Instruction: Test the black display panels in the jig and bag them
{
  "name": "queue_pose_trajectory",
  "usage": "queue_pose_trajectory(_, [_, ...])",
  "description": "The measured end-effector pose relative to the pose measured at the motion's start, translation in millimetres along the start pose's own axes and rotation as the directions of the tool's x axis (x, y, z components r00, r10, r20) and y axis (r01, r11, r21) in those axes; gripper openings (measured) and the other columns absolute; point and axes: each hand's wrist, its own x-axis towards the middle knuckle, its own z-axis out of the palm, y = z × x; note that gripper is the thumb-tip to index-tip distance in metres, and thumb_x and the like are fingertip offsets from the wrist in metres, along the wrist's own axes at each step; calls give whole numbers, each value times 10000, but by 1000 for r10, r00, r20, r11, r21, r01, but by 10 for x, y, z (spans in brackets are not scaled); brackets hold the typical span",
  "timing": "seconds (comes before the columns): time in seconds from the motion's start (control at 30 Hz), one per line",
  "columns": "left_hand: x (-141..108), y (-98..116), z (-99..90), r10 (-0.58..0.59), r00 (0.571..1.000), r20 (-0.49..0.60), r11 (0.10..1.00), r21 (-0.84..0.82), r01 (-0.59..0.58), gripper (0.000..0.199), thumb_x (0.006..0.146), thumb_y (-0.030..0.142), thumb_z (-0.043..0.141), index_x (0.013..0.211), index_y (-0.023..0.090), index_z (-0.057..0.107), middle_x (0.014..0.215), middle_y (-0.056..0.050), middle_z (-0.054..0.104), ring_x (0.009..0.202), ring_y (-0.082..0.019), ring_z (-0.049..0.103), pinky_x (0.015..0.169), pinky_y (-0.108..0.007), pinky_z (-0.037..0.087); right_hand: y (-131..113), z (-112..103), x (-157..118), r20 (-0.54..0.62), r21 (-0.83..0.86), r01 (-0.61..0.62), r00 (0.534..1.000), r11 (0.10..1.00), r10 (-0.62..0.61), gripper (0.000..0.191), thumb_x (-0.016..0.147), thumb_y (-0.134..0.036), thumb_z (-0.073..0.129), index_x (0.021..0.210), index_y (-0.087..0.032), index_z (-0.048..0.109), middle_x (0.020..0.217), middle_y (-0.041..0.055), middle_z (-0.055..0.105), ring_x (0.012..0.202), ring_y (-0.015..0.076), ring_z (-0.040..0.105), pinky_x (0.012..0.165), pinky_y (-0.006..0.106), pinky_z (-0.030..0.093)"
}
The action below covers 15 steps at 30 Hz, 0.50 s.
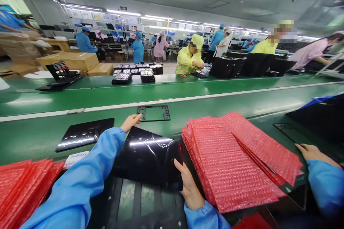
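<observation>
My right hand [190, 186] grips the near right edge of a glossy black screen panel [150, 157], thumb on top and the other fingers hidden beneath. The panel is tilted above a black slotted tray [147, 204]. Beyond it, my left hand [131, 122] reaches forward with its fingers closed at the left edge of a thin black rectangular frame [156, 119], which lies on the green bench. Left of that hand, a second glossy black panel [83, 134] rests on the bench. A stack of red bubble-wrap bags [231, 157] sits right of my right hand.
More red bubble bags [24, 189] lie at the left, near a white label [76, 158]. At the right, a co-worker's hand [317, 154] touches another thin dark frame. Across the green line [115, 96] stand a black fixture [60, 75], stacked parts [147, 75] and several workers.
</observation>
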Motion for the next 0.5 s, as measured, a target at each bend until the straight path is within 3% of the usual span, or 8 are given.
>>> queue_pose_trajectory(0.07, [309, -19, 123, 13, 989, -147, 993, 116, 4, 829, 712, 655, 637, 1331, 121, 507, 1458, -212, 421, 1359, -402, 345, 1055, -475, 359, -9, -16, -8, -10, 13, 19, 1000, 1000, -19, 487, 755, -322, 802, 1192, -216, 614, 1086, 48, 713, 1053, 254, 665, 917, 387, 539])
queue_pose_trajectory(0.13, [531, -63, 243, 11, 966, -259, 978, 206, 44, 955, 677, 583, 712, 1444, 132, 367, 1571, -212, 188, 1431, -435, 136, 1129, -554, 187, -20, -32, -13, -23, 19, 40, 999, 999, -39, 500, 739, -324, 813, 1188, -227, 617, 1101, 44, 710, 1060, 257, 663, 918, 393, 541])
queue_pose_trajectory(0.17, [613, -89, 292, 2, 955, -297, 970, 234, 70, 997, 667, 558, 734, 1469, 133, 321, 1583, -218, 124, 1433, -452, 83, 1129, -597, 118, -26, -40, -15, -26, 19, 51, 998, 998, -51, 507, 729, -327, 819, 1186, -232, 620, 1101, 44, 711, 1062, 260, 663, 918, 398, 542])
queue_pose_trajectory(0.23, [730, -134, 348, -30, 938, -345, 957, 261, 126, 967, 686, 510, 747, 1464, 119, 325, 1566, -248, 147, 1422, -474, 70, 1106, -660, 51, -40, -52, -13, -26, 14, 84, 996, 996, -83, 532, 710, -332, 830, 1191, -239, 623, 1085, 48, 717, 1061, 269, 663, 916, 410, 544])
queue_pose_trajectory(0.37, [810, -157, 264, -104, 913, -394, 957, 212, 200, 612, 850, 407, 641, 1377, 166, 444, 1503, -166, 319, 1397, -396, 218, 1111, -652, 146, -63, -61, -7, 3, 3, 120, 993, 993, -120, 568, 703, -357, 831, 1213, -221, 622, 1047, 64, 727, 1030, 287, 677, 896, 440, 552])
queue_pose_trajectory(0.5, [644, -144, 6, -183, 917, -355, 979, 23, 204, 493, 888, 376, 615, 1319, 174, 488, 1405, -133, 431, 1258, -318, 442, 1040, -565, 370, -51, -58, -13, 25, 20, 98, 995, 995, -98, 490, 728, -324, 818, 1171, -211, 642, 1045, 64, 729, 1030, 273, 678, 914, 435, 543])
